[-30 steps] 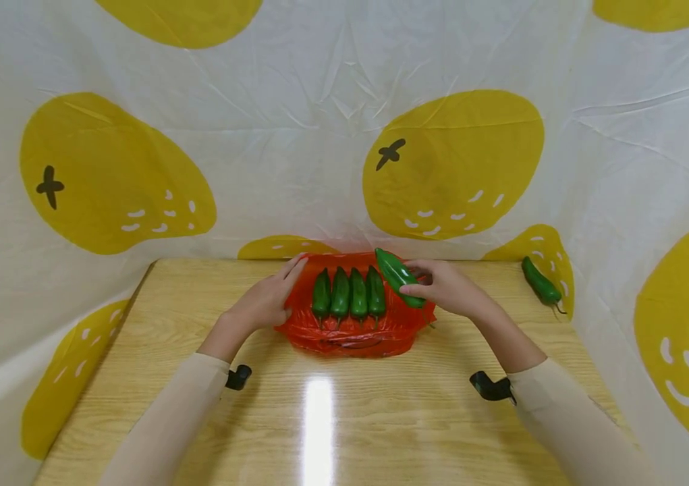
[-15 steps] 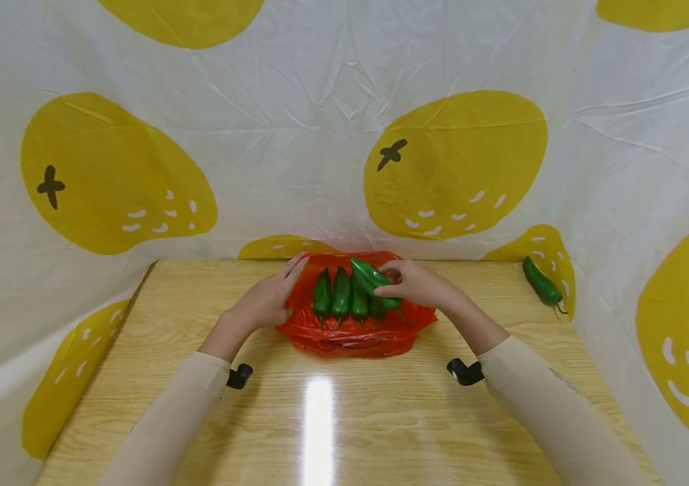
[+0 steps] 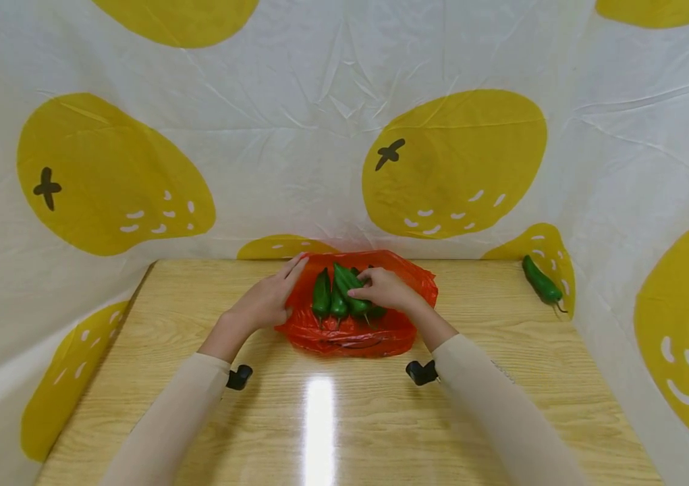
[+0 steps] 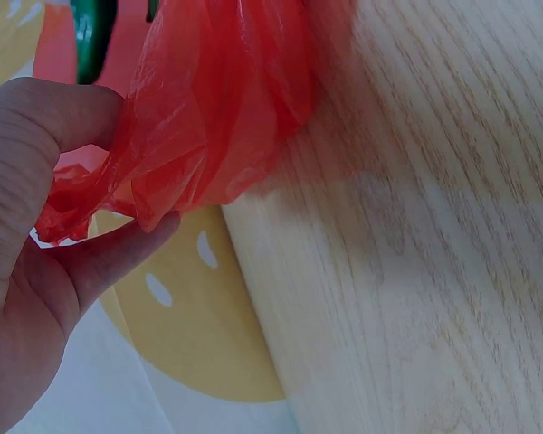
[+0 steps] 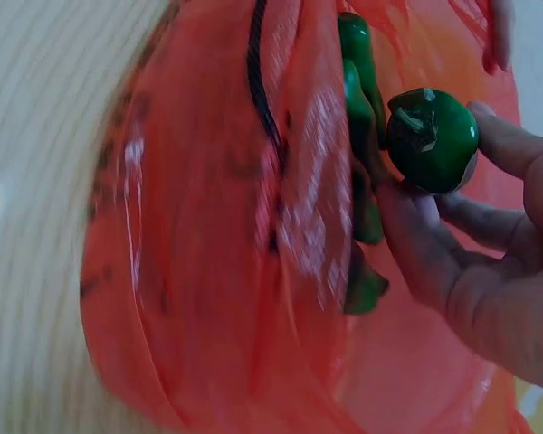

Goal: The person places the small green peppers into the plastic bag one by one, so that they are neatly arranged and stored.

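Note:
My right hand [image 3: 388, 290] pinches a glossy green chili pepper [image 3: 344, 278] between thumb and fingers, slanted over other peppers. In the right wrist view its stem end faces the camera, and this held pepper [image 5: 445, 145] is above the row. Several more green peppers [image 3: 321, 295] lie side by side in a spread red plastic bag [image 3: 395, 337]; my right hand and the held pepper partly cover them. At the bag's left side, my left hand [image 3: 264, 302] holds its edge, with the thumb inside and fingers outside the film in the left wrist view.
One more green pepper [image 3: 541, 281] lies alone at the table's back right corner. The wooden table [image 3: 247, 432] ends at a white cloth [image 3: 295, 169] printed with yellow fruit, hanging behind and at both sides. A black wrist mount [image 3: 422, 372] sits below each hand.
My right hand has carried the pepper leftward from the bag's right side to over the middle of the row. My left hand has stayed at the bag's left edge.

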Tool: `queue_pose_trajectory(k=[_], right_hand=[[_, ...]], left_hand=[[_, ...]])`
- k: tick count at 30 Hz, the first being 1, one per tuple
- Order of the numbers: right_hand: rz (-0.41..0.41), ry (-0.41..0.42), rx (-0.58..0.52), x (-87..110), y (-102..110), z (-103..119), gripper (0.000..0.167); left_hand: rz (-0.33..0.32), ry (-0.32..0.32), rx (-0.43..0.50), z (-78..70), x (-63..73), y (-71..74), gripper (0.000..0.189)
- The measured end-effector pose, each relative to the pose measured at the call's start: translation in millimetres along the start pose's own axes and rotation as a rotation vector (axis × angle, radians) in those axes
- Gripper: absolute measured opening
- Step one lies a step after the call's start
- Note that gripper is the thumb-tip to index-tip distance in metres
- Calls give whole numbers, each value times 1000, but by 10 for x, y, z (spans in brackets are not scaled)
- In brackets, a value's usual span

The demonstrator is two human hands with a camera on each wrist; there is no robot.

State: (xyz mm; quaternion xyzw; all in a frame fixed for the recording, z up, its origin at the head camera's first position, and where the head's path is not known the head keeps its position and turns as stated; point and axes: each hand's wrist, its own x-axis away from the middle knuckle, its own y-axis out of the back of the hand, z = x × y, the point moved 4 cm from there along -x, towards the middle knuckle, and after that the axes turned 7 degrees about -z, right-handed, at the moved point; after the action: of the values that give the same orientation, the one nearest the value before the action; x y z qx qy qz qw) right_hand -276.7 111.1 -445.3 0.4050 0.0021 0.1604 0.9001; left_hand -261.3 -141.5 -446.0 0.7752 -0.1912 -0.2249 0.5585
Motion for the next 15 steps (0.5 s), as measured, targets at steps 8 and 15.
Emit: queue_pose_trajectory(k=[8,15], right_hand=[[-25,-127,-138,-145,-210,-11,39],[-59,-210,-208,-236,-321,30,48]], left_hand=[[-13,-11,-4,19,-7,-14,119],[-5,0,-6,14,-10,-15,119]])
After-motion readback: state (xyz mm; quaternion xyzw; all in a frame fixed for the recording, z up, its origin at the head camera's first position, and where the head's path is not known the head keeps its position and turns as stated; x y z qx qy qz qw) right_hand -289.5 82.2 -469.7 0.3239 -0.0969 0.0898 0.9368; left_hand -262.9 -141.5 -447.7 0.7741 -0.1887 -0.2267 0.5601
